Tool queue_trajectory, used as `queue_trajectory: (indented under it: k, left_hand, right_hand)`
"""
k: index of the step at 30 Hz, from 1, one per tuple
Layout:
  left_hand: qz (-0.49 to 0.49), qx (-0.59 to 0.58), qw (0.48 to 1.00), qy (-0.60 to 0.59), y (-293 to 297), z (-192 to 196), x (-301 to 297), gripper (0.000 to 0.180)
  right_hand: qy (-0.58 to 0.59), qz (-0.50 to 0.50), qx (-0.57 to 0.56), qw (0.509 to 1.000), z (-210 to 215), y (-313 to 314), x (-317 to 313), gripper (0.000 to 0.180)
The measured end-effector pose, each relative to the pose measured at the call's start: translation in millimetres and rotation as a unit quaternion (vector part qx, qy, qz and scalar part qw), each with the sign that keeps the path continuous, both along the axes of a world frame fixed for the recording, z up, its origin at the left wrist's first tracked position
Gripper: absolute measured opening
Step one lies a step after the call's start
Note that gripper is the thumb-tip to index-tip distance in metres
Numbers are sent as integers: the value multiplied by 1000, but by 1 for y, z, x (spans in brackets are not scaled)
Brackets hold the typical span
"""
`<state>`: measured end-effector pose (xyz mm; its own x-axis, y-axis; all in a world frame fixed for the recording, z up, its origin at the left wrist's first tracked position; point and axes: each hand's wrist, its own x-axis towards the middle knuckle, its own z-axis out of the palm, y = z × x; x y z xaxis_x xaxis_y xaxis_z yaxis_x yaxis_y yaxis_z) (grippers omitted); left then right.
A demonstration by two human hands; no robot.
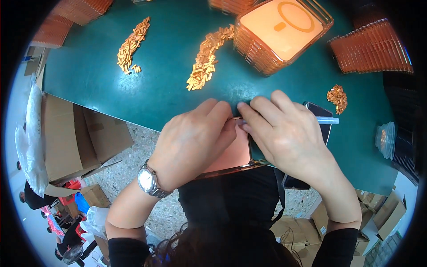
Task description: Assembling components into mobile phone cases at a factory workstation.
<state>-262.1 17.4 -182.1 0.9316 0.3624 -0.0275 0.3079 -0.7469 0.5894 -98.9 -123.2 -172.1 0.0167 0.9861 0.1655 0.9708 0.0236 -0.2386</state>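
My left hand (191,138), with a silver watch on its wrist, grips a pink phone case (233,155) with a shiny clear rim near the table's front edge. Its thumb and fingertips pinch the far edge of the case. From the other side my right hand (284,133) bends over that same edge, fingers closed round a thin pale-blue stick (328,120) like a pen, whose end sticks out to the right. The stick's tip and whatever lies between the fingertips are hidden. A dark flat phone-like slab (321,111) lies beneath my right hand.
Small gold pieces lie in two long heaps (133,44) (204,62); a coppery heap (338,99) is at right. Beyond are a stack of orange phone cases (284,31) and another stack (373,46). A clear jar (386,140) stands at the right edge; a cardboard box (62,142) is left.
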Motion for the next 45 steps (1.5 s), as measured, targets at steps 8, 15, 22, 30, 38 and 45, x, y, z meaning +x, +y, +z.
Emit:
queue_trajectory:
  k: [8,15,22,30,38,45]
  left_hand:
    - [30,10,999,-19,-6,-1,0,10]
    - [32,1,999,-26,5,2,-17,14]
    - [50,-11,999,7,25,9,-45,13]
    - [36,-19,999,9,31,5,-47,9]
    - [35,-68,997,-8,33,9,-41,9]
    - [8,-118,993,-3,19,16,-13,10]
  right_hand:
    - [-9,-63,-17,998,1,3,-18,24]
    - [190,-70,-25,979,12,18,-12,25]
    - [207,-173,27,963,-11,68,-5,19]
    - [156,-169,1,973,-13,90,-12,12]
    - [244,-96,37,964,5,63,-2,9]
    - [396,-162,-29,903,27,13,8,10]
